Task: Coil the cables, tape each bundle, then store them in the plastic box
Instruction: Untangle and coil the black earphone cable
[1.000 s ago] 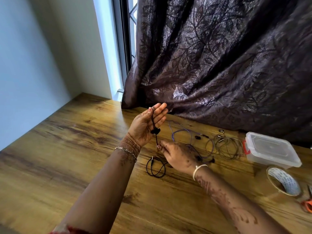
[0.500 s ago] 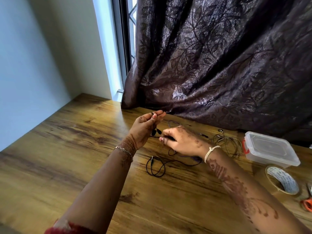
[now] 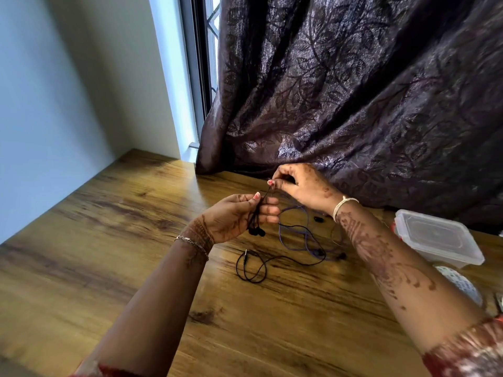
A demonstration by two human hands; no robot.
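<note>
Tangle risk: we judged the black earphone cable [image 3: 256, 231], gripped in our left hand [image 3: 234, 216] with one strand pinched by our right hand [image 3: 302, 186], could snag the purple cable [image 3: 280, 235] beside its tail on the table [image 3: 136, 240]. Lidded plastic box [image 3: 438, 238] sat right. Our right forearm [image 3: 394, 268] hid most of the tape roll [image 3: 460, 284].

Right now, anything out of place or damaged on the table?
Nothing spilled or damaged. Only oddity: the black earphone cable, pinched by left hand and right hand, trails on the table and seems to cross the loose purple cable, so it may snag during coiling.
</note>
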